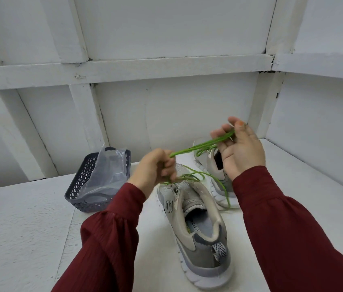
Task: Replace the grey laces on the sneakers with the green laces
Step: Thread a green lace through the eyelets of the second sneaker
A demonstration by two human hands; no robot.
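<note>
A dark lattice basket point(77, 186) holding what looks like clear plastic bag point(108, 169) sits on the white table point(18, 228).

A green lace point(200, 146) is gripped by the left hand point(153, 169) and right hand point(240, 148) above the near sneaker point(195, 226); a dark basket point(86, 182) is seen left of it.

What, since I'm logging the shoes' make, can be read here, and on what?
"Y FO": on the insole of the near sneaker, cut off by the collar.
Yellow mark beside it: too blurred to read.
Dark emblem on that sneaker's side: no legible letters.
</note>
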